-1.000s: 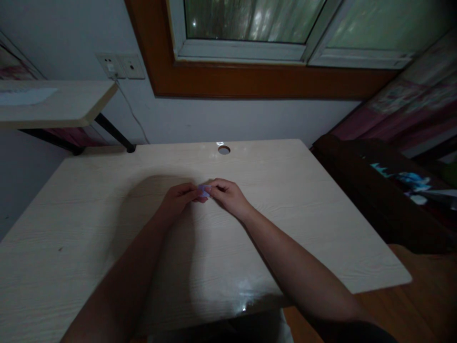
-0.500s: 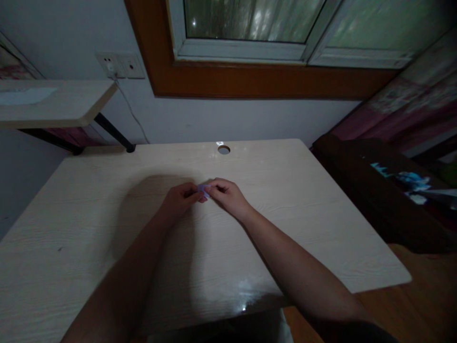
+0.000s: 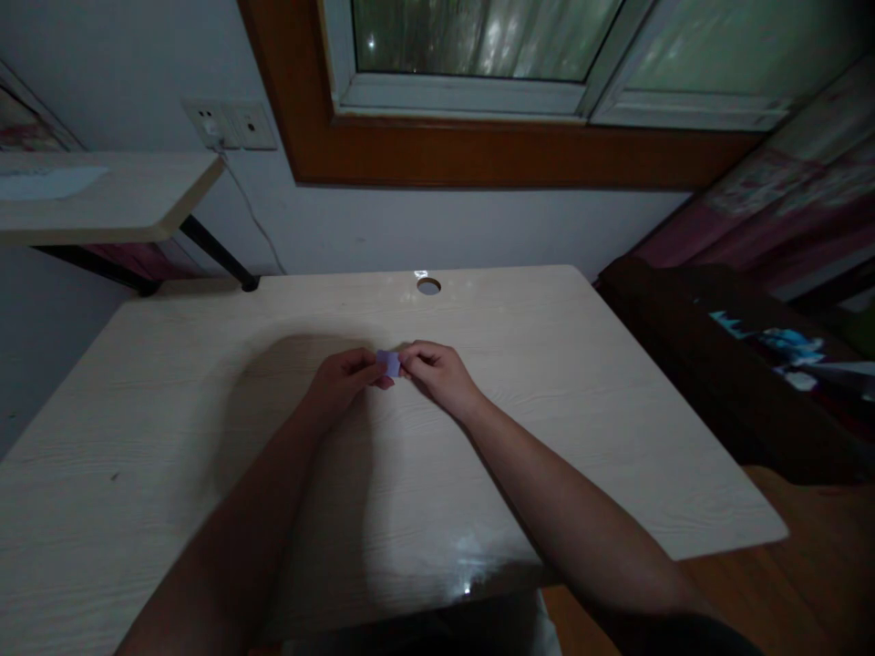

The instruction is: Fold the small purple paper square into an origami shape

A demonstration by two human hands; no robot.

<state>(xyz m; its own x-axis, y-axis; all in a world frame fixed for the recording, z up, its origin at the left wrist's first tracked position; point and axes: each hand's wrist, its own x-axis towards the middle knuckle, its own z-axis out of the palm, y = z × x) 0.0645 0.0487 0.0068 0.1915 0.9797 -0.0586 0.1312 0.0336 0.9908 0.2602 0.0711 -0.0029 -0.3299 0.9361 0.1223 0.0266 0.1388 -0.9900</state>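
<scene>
Between my two hands is a small purple piece of paper [image 3: 389, 363], held just over the pale wood-grain table [image 3: 547, 364]. My left hand [image 3: 345, 375] pinches its left side, thumb on top and fingers curled beneath. At the right edge, the thumb and forefinger of my right hand [image 3: 437, 369] are closed on the paper. Most of its upper face shows between the fingertips. Whether it is folded, I cannot tell.
A raised shelf [image 3: 88, 214] on black legs stands at the back left, with a white sheet on it. Near the back edge is a round cable hole [image 3: 428, 287]. A white cord [image 3: 250, 210] hangs from the wall socket [image 3: 229, 125]. Dark furniture stands at right.
My right fingertips have shifted slightly to the right along the purple paper, so more of its face shows. My left hand has hardly moved.
</scene>
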